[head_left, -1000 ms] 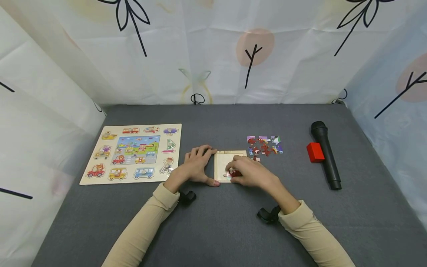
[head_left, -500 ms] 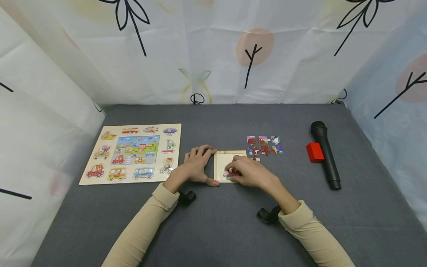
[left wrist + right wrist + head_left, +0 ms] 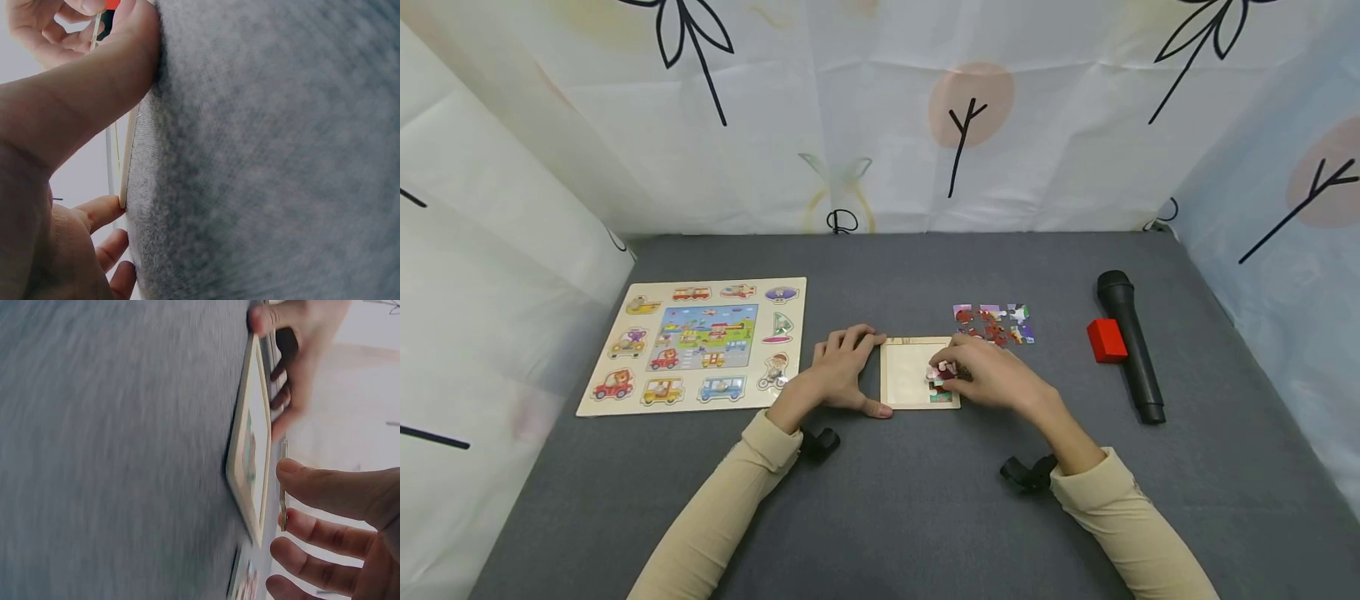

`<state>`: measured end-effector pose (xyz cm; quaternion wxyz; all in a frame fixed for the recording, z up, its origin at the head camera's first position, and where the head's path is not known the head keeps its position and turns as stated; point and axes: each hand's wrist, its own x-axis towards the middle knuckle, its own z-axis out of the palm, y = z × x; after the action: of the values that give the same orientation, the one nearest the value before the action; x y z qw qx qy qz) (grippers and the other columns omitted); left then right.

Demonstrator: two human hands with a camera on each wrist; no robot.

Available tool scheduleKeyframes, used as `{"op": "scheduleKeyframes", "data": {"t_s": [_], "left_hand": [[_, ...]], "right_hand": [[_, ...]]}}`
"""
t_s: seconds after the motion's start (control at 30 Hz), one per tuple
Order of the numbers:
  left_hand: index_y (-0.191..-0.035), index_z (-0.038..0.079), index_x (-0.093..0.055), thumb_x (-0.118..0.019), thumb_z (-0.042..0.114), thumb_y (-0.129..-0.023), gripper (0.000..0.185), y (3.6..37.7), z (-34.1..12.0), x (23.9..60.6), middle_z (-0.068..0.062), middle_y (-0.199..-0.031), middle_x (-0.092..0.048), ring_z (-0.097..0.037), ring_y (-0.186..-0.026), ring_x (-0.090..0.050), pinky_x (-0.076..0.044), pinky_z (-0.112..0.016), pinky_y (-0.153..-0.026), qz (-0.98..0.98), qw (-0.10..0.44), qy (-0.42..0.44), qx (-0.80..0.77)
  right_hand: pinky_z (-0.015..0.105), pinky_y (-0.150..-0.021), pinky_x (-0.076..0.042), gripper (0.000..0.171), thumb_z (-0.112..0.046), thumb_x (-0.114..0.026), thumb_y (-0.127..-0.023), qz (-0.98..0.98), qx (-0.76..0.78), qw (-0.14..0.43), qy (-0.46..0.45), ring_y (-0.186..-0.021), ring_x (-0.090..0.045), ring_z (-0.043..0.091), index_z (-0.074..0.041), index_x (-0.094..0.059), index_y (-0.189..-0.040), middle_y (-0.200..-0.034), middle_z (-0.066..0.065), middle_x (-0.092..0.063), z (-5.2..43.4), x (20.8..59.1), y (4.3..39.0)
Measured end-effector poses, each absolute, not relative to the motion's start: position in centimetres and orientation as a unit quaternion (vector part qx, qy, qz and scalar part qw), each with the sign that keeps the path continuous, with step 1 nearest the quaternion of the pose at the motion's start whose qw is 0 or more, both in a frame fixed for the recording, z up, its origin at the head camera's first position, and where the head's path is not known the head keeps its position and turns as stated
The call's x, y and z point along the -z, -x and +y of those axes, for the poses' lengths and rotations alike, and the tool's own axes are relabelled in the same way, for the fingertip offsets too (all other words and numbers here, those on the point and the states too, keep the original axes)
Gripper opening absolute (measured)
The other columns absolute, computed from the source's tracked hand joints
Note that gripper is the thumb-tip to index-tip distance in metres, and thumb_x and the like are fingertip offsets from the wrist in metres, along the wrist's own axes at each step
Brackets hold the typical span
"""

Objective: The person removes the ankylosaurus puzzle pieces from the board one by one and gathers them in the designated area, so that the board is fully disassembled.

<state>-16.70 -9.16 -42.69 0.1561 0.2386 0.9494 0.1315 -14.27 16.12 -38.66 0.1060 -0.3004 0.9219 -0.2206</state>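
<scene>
A shallow wooden puzzle tray (image 3: 906, 358) lies flat on the table. My left hand (image 3: 842, 371) grips its left side, with the index finger at the far corner and the thumb at the near one. Above the tray's right part, my right hand (image 3: 988, 371) pinches a thin jigsaw piece (image 3: 284, 487) between thumb and index finger. In the right wrist view this piece is raised off the tray. A green-and-red jigsaw piece (image 3: 940, 396) lies in the tray's near right area, partly covered. Behind the right hand are several loose jigsaw pieces (image 3: 996, 321).
At the left lies a wooden vehicle puzzle board (image 3: 681, 383) with a town picture. A red block (image 3: 1107, 340) sits against a black microphone (image 3: 1131, 346) at the right. The grey table (image 3: 887, 508) backs onto a white printed curtain (image 3: 887, 108).
My right hand has shifted right, from the tray's middle to its right side. Coloured puzzle parts in the tray now show farther right. The left hand keeps its hold.
</scene>
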Motion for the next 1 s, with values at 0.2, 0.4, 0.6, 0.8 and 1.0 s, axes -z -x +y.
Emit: {"op": "scheduleKeyframes", "data": {"t_s": [0.2, 0.4, 0.6, 0.8, 1.0], "left_hand": [[-0.145, 0.025, -0.025, -0.068, 0.077, -0.052, 0.116, 16.7, -9.2, 42.8, -0.003, -0.147, -0.018, -0.030, -0.130, -0.019, -0.023, -0.049, -0.096, 0.949, 0.155, -0.240, -0.130], [-0.145, 0.024, -0.025, -0.068, 0.077, -0.052, 0.116, 16.7, -9.2, 42.8, -0.003, -0.147, -0.018, -0.031, -0.130, -0.019, -0.023, -0.049, -0.096, 0.949, 0.155, -0.242, -0.131], [-0.146, 0.024, -0.024, -0.067, 0.077, -0.053, 0.115, 16.6, -9.2, 42.7, -0.004, -0.147, -0.018, -0.031, -0.130, -0.019, -0.023, -0.050, -0.096, 0.949, 0.153, -0.244, -0.130], [-0.145, 0.025, -0.024, -0.068, 0.077, -0.053, 0.115, 16.7, -9.2, 42.8, -0.004, -0.147, -0.018, -0.031, -0.130, -0.018, -0.023, -0.050, -0.096, 0.948, 0.154, -0.243, -0.133], [-0.146, 0.025, -0.024, -0.067, 0.077, -0.053, 0.115, 16.7, -9.3, 42.9, -0.003, -0.147, -0.017, -0.030, -0.130, -0.018, -0.023, -0.049, -0.096, 0.949, 0.154, -0.243, -0.132]], "right_hand": [[0.028, -0.062, -0.041, 0.031, -0.015, -0.074, -0.080, 0.935, 0.208, 0.093, 0.272, -0.076, -0.050, 0.014, -0.013, -0.068, -0.110, -0.090, 0.001, -0.056, 18.5, 38.6, 14.7], [0.039, -0.068, -0.045, 0.033, -0.014, -0.073, -0.080, 0.950, 0.186, 0.090, 0.233, -0.086, -0.054, 0.021, -0.014, -0.067, -0.112, -0.102, 0.006, -0.058, 20.7, 38.7, 15.0], [0.048, -0.077, -0.045, 0.035, -0.012, -0.072, -0.080, 0.957, 0.178, 0.090, 0.208, -0.095, -0.054, 0.026, -0.013, -0.066, -0.114, -0.112, 0.012, -0.057, 22.1, 38.9, 15.1], [0.045, -0.073, -0.045, 0.035, -0.011, -0.073, -0.080, 0.959, 0.172, 0.089, 0.205, -0.087, -0.054, 0.022, -0.009, -0.065, -0.114, -0.105, 0.010, -0.059, 22.6, 39.1, 15.0], [0.049, -0.079, -0.045, 0.037, -0.011, -0.073, -0.079, 0.960, 0.168, 0.092, 0.206, -0.096, -0.054, 0.028, -0.008, -0.065, -0.115, -0.113, 0.014, -0.058, 22.6, 39.3, 15.1]]}}
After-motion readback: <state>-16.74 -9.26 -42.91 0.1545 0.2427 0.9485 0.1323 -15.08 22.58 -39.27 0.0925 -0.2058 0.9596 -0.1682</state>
